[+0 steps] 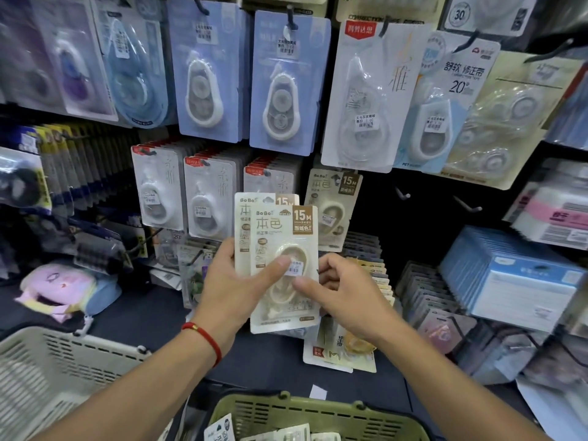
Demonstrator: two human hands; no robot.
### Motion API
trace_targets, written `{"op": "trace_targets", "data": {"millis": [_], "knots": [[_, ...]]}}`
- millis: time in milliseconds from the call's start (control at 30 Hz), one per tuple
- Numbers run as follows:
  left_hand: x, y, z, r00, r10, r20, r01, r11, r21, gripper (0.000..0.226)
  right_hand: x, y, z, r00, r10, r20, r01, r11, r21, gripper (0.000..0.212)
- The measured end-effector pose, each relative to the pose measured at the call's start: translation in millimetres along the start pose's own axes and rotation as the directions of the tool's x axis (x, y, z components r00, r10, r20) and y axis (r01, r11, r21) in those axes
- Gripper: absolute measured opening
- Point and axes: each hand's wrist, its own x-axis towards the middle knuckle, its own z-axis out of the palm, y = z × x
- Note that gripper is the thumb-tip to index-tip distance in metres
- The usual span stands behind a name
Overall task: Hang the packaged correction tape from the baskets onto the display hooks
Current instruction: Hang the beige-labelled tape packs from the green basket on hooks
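Note:
Two beige correction tape packs marked 15M are held upright in front of the display, one overlapping the other. My left hand grips them from the left, thumb across the front pack's blister. My right hand pinches the front pack's right edge near its lower half. A matching beige pack hangs on a hook just behind and to the right. Two bare hooks stick out of the dark panel further right. The green basket below holds more packs.
A white basket stands at the lower left. Rows of blue and white correction tape packs hang above. Stacked stationery packs fill the right shelf. A pink pouch lies at the left.

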Motion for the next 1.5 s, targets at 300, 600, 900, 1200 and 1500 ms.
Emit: {"op": "trace_targets", "data": {"millis": [300, 600, 900, 1200, 1500], "knots": [[9, -3, -11, 0.990, -0.034, -0.134, 0.044, 0.997, 0.070, 0.033, -3, 7, -13, 0.962, -0.041, -0.271, 0.074, 0.991, 0.109, 0.022], [8, 0, -8, 0.984, 0.017, -0.180, 0.000, 0.995, 0.095, 0.033, 0, 1, -17, 0.943, 0.062, -0.328, 0.019, 0.971, 0.237, 0.047], [4, -2, -7, 0.993, 0.052, -0.105, -0.037, 0.989, 0.145, 0.038, 8, 23, -14, 0.908, 0.397, -0.136, -0.371, 0.911, 0.180, 0.039], [-9, -4, 11, 0.985, 0.040, 0.168, -0.058, 0.993, 0.105, 0.065, -1, 4, -4, 1.000, 0.022, -0.002, -0.021, 0.965, 0.262, 0.029], [-11, -3, 10, 0.957, -0.001, 0.291, -0.064, 0.974, 0.216, 0.085, -1, 9, -9, 0.966, 0.061, -0.251, 0.033, 0.934, 0.355, 0.028]]}}
